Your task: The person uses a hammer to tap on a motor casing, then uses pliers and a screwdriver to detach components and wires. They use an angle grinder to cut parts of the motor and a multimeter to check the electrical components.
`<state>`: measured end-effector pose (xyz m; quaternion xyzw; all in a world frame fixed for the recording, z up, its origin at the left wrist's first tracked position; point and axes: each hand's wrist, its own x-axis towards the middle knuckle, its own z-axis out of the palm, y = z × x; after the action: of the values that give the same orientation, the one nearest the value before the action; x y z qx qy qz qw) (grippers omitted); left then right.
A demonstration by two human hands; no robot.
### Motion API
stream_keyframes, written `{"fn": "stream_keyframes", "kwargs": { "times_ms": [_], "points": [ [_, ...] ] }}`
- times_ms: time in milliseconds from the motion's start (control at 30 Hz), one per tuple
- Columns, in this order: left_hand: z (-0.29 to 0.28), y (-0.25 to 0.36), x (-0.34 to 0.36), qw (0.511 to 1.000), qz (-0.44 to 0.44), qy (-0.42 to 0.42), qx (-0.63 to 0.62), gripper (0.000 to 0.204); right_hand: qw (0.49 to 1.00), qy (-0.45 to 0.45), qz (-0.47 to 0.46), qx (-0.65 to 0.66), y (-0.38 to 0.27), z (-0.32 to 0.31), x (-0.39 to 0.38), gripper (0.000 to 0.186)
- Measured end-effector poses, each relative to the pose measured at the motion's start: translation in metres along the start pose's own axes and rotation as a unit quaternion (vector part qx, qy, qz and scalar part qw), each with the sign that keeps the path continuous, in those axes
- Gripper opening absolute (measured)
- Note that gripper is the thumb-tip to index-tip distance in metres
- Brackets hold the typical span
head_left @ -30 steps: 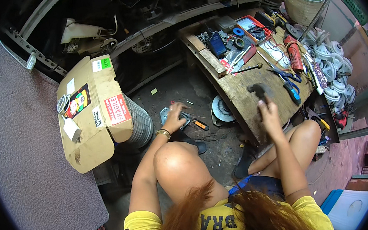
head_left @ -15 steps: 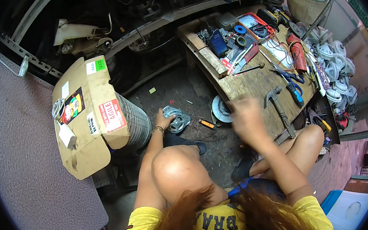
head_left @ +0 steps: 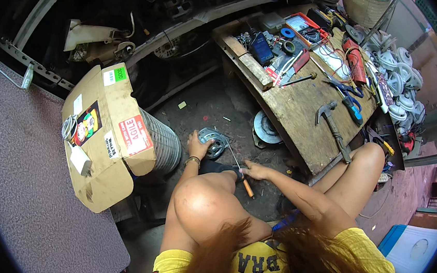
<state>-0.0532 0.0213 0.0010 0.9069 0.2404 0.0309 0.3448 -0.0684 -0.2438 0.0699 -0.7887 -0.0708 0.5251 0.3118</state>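
Observation:
My left hand (head_left: 198,145) grips the left rim of a round grey metal housing (head_left: 212,144) with openings in its face, low over the floor. In my right hand (head_left: 256,170), closed with the fingertips together, is a screwdriver with an orange handle (head_left: 248,188). Its thin shaft (head_left: 233,152) runs up toward the housing's right side, while the handle points back toward me. Whether the tip touches the metal, I cannot tell. A second round metal piece (head_left: 267,127) lies on the floor by the workbench.
On the right, a low wooden workbench (head_left: 301,129) carries a hammer (head_left: 332,126), blue-handled pliers (head_left: 348,88), tape and a red meter (head_left: 306,25). At left a flattened cardboard box (head_left: 101,162) covers a round wire cage (head_left: 162,141). White plastic parts (head_left: 395,79) are heaped beyond the bench.
My right hand has come down and left from the bench edge and taken up the orange-handled screwdriver from the floor. My left hand keeps hold of the housing, which has turned slightly.

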Motion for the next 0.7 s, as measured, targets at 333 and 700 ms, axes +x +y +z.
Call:
{"fn": "stream_keyframes", "kwargs": {
  "times_ms": [333,700],
  "points": [
    [0.0,0.04,-0.006,0.997,0.054,-0.038,0.05,0.072,0.988,0.116,-0.091,0.046,0.108,0.057,0.035,0.05],
    [-0.012,-0.005,-0.033,0.976,0.215,-0.019,0.04,0.052,0.818,-0.004,0.063,0.571,0.002,0.029,0.067,0.075]
  ]
}}
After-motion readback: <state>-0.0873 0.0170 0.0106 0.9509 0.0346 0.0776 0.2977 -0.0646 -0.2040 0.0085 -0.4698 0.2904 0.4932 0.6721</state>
